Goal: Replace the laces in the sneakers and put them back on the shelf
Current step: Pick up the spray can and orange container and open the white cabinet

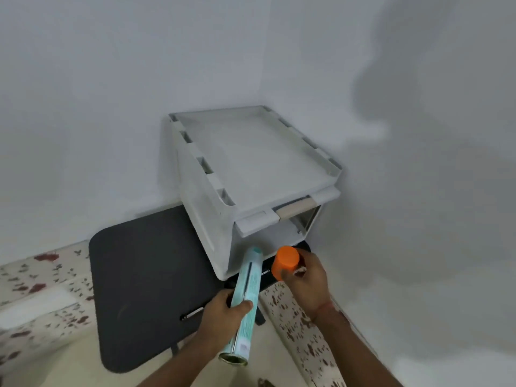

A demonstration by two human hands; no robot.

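One view only — the camera on my head, wide-angle, tipped forward and down into the corner of the room. I'm looking from above onto the top of the white shelf unit (259, 160), with the two walls bending away at the edges. My left hand (223, 314) and right hand (304, 280) sit low and close in the picture, forearms coming in from the bottom edge — the dark mat (145, 275) lies below-left.
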